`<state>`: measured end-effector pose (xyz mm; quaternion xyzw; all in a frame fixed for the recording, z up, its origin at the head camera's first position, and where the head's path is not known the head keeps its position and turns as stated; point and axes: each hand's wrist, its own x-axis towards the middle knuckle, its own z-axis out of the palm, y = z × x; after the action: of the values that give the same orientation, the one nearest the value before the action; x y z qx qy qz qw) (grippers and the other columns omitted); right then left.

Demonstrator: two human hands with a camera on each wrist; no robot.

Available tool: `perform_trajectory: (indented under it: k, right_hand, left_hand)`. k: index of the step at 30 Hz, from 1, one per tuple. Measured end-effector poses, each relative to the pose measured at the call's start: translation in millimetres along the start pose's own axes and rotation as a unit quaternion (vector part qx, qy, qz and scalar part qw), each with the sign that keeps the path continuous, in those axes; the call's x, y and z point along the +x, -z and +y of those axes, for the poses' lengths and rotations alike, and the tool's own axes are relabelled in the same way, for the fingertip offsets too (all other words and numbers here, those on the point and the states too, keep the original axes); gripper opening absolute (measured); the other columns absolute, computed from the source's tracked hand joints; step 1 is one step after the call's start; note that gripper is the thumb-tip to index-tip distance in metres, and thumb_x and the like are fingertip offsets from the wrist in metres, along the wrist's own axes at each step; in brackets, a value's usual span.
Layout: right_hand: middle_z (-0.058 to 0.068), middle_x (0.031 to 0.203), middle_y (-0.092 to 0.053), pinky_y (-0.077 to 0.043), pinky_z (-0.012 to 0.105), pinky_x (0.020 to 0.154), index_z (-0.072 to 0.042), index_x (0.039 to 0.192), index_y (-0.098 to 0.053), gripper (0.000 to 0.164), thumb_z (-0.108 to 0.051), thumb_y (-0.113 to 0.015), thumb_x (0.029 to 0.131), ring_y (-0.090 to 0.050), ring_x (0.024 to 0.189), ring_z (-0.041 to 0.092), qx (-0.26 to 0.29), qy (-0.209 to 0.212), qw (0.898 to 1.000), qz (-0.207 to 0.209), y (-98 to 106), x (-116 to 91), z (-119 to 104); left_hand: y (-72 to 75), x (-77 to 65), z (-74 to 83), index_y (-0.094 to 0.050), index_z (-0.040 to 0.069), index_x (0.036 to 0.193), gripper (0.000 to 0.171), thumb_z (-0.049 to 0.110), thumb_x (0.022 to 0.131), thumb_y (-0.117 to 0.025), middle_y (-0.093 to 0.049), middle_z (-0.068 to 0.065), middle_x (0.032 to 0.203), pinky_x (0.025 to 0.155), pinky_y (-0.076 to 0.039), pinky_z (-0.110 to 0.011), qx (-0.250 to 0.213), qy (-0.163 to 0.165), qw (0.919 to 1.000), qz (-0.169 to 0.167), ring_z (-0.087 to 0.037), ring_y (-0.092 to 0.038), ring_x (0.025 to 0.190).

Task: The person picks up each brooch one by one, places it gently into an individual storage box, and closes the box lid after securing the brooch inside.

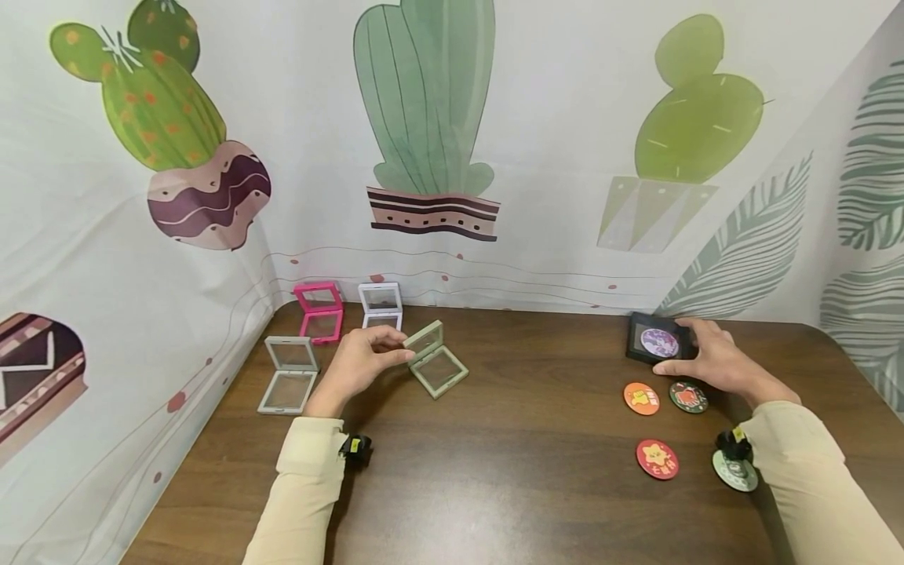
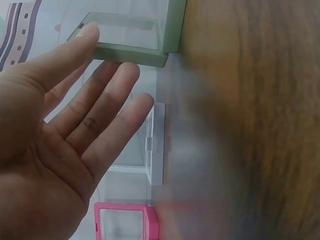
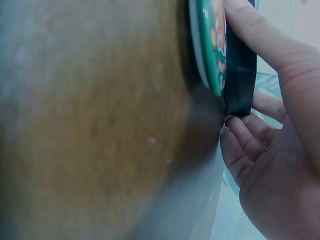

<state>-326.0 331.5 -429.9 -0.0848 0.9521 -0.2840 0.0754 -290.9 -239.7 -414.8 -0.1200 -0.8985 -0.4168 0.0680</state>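
From my end I can't read any txt: the flat round red disc & flat round orange disc both carry char-like marks, too small/blurry to make out.

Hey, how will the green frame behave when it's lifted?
The green frame is probably stiff, since its edges look straight. It may flap, as its two halves stand open, joined along one side. It's likely light for its size, being mostly clear panes.
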Motion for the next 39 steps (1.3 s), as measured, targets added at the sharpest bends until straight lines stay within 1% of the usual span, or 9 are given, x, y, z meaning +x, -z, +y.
perform_trajectory:
  k: [4,9,12,15,19,24,31,35,39]
  right_hand:
    - [0.045,0.147,-0.029,-0.035,0.076,0.102,0.015,0.156,-0.025,0.113,-0.05,-0.088,0.087,-0.029,0.132,0.062,-0.001,-0.003,1.0,0.0,0,0,2]
    - [0.046,0.148,-0.027,-0.036,0.076,0.101,0.015,0.156,-0.024,0.113,-0.05,-0.087,0.088,-0.029,0.13,0.062,-0.002,-0.002,1.0,-0.001,-1,0,3]
    - [0.046,0.149,-0.026,-0.035,0.076,0.102,0.015,0.156,-0.023,0.114,-0.05,-0.086,0.088,-0.028,0.131,0.062,0.0,-0.004,1.0,-0.001,0,-1,3]
    - [0.047,0.151,-0.024,-0.033,0.077,0.103,0.015,0.157,-0.022,0.113,-0.048,-0.086,0.088,-0.026,0.132,0.063,0.001,-0.007,1.0,0.002,1,-1,2]
    - [0.047,0.153,-0.023,-0.031,0.077,0.105,0.016,0.157,-0.023,0.112,-0.046,-0.086,0.089,-0.024,0.134,0.065,0.0,-0.002,1.0,0.008,0,-1,1]
    - [0.048,0.153,-0.023,-0.031,0.076,0.104,0.017,0.157,-0.023,0.113,-0.046,-0.086,0.089,-0.025,0.133,0.064,-0.006,-0.001,1.0,0.012,-2,-3,-2]
    - [0.051,0.152,-0.023,-0.029,0.078,0.104,0.02,0.157,-0.02,0.116,-0.046,-0.087,0.088,-0.024,0.132,0.067,-0.011,-0.003,1.0,0.016,-2,-3,-11]
    - [0.051,0.149,-0.027,-0.03,0.076,0.101,0.019,0.155,-0.024,0.113,-0.045,-0.088,0.087,-0.024,0.13,0.069,-0.008,-0.002,0.998,0.055,-2,-9,-16]
    - [0.052,0.146,-0.027,-0.034,0.075,0.094,0.018,0.153,-0.029,0.105,-0.043,-0.087,0.089,-0.025,0.125,0.068,-0.006,-0.007,0.995,0.096,-2,-14,-21]
  left_hand:
    - [-1.8,-0.1,0.1,-0.079,0.005,0.111,0.027,0.016,0.089,-0.089,-0.08,-0.007,0.101,0.081,-0.059,-0.038,-0.001,0.006,1.0,0.001,-0.023,-0.075,0.092]
    - [-4.5,-2.6,0.8,-0.074,0.006,0.126,0.048,0.024,0.086,-0.091,-0.077,-0.011,0.115,0.095,-0.057,-0.05,-0.01,0.034,0.9994,-0.006,-0.029,-0.072,0.109]
    - [-8.7,-3.9,1.6,-0.069,0.006,0.134,0.062,0.031,0.083,-0.093,-0.075,-0.014,0.123,0.101,-0.053,-0.054,-0.021,0.05,0.9983,-0.022,-0.032,-0.068,0.119]
    - [-12.5,-6.4,2.4,-0.064,0.004,0.14,0.074,0.036,0.08,-0.094,-0.071,-0.017,0.129,0.104,-0.052,-0.055,-0.032,0.063,0.9963,-0.049,-0.034,-0.065,0.123]
    - [-15.7,-11.8,3.0,-0.057,0.001,0.144,0.087,0.037,0.076,-0.097,-0.067,-0.019,0.134,0.109,-0.048,-0.054,-0.03,0.073,0.9941,-0.074,-0.035,-0.062,0.126]
    - [-24.6,-16.3,1.8,-0.053,-0.003,0.142,0.091,0.033,0.073,-0.1,-0.066,-0.016,0.126,0.107,-0.046,-0.052,-0.015,0.073,0.9936,-0.085,-0.032,-0.06,0.116]
    - [-33.5,-17.2,0.8,-0.056,-0.003,0.137,0.088,0.031,0.07,-0.102,-0.065,-0.015,0.124,0.109,-0.046,-0.052,0.016,0.081,0.9943,-0.068,-0.032,-0.059,0.118]
    - [-34.3,-15.6,2.3,-0.054,-0.004,0.141,0.092,0.029,0.07,-0.102,-0.064,-0.015,0.125,0.108,-0.047,-0.051,0.028,0.081,0.9941,-0.066,-0.032,-0.059,0.119]
    - [-34.5,-15.9,5.2,-0.049,-0.007,0.145,0.099,0.032,0.07,-0.102,-0.06,-0.021,0.134,0.111,-0.045,-0.054,0.046,0.084,0.9928,-0.072,-0.037,-0.055,0.128]
